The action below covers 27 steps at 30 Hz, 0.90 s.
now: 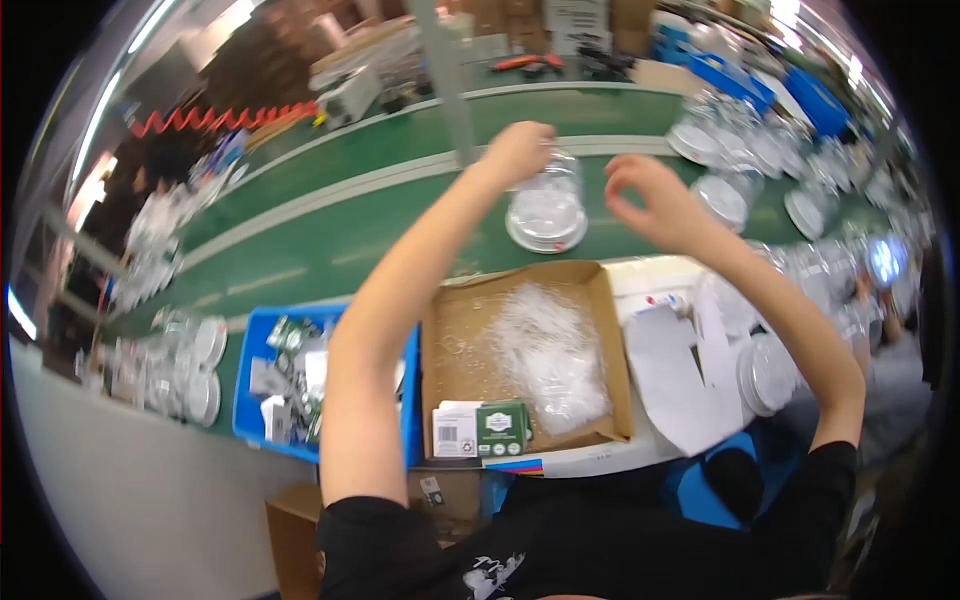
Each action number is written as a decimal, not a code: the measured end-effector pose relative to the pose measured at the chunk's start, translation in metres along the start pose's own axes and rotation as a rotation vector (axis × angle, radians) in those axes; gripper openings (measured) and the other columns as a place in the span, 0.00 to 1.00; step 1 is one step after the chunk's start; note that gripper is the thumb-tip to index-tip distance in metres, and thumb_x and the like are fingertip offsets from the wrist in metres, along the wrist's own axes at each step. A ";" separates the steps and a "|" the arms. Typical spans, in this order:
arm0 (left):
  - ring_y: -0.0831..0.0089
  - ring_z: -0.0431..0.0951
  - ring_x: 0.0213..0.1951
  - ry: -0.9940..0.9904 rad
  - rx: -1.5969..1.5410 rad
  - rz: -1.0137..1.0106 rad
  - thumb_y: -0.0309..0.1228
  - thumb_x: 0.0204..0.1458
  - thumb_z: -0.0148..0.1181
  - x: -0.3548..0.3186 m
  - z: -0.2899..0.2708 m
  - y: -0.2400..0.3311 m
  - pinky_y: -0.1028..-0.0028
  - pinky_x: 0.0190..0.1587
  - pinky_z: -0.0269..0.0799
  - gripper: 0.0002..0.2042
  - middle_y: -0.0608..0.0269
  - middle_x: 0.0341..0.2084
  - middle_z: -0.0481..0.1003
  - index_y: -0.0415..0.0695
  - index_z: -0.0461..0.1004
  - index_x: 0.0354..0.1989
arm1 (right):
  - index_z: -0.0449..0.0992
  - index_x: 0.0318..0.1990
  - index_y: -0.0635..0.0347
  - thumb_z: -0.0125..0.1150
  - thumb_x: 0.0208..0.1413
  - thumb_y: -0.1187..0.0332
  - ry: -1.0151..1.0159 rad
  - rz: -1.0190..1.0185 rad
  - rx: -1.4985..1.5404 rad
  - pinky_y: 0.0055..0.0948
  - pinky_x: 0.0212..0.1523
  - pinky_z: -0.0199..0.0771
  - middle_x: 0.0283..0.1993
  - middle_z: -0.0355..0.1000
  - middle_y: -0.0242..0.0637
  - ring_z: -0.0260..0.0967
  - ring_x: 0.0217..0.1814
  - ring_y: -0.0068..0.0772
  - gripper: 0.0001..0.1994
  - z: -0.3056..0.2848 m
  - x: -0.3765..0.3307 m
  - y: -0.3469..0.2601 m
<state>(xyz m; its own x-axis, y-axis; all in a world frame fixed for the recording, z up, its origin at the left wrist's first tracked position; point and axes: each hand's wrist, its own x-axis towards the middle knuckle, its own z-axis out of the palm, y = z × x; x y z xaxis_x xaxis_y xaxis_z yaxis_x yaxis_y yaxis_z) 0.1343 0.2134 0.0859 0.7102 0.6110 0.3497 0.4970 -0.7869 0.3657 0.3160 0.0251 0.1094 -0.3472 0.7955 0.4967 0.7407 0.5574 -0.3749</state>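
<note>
The left hand (522, 150) is at the upper end of a clear plastic container (546, 212), its fingers bent, though I cannot tell whether they are clamped on it; the container is on the green surface (330, 235), beyond a shallow cardboard tray (458, 375); the right hand (655, 205) is raised to the right of the container and apart from it, fingers curved and thumb clear of the fingertips; in the tray lie a heap of thin clear strips (553, 360) and green-and-white cards (502, 428); a blue bin (243, 385) stands left of the tray, white paper (675, 375) lies to its right.
</note>
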 end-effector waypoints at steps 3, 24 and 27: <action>0.51 0.78 0.40 0.059 0.071 0.092 0.31 0.46 0.59 -0.001 -0.008 -0.002 0.60 0.45 0.73 0.13 0.46 0.34 0.78 0.39 0.77 0.39 | 0.71 0.32 0.58 0.62 0.45 0.74 -0.164 0.042 0.077 0.40 0.59 0.62 0.52 0.66 0.45 0.60 0.60 0.49 0.06 -0.029 -0.075 -0.071; 0.51 0.78 0.35 0.241 0.405 0.132 0.29 0.45 0.62 0.194 -0.017 -0.072 0.62 0.40 0.72 0.11 0.45 0.30 0.77 0.37 0.78 0.36 | 0.76 0.30 0.58 0.67 0.37 0.78 0.179 0.505 0.192 0.32 0.41 0.75 0.36 0.75 0.36 0.75 0.40 0.39 0.10 -0.023 -0.300 -0.122; 0.50 0.78 0.36 0.282 0.470 0.099 0.30 0.45 0.63 0.216 0.017 -0.091 0.61 0.42 0.72 0.12 0.45 0.31 0.77 0.38 0.78 0.37 | 0.76 0.28 0.57 0.66 0.37 0.76 0.197 0.601 0.231 0.32 0.41 0.74 0.34 0.75 0.34 0.75 0.40 0.37 0.08 -0.016 -0.301 -0.116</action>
<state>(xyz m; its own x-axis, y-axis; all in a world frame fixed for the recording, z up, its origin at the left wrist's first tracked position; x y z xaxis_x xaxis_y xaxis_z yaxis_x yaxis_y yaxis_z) 0.2508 0.4156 0.1137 0.6358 0.4807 0.6039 0.6494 -0.7561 -0.0819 0.3438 -0.2829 0.0163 0.2149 0.9372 0.2748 0.6226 0.0853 -0.7779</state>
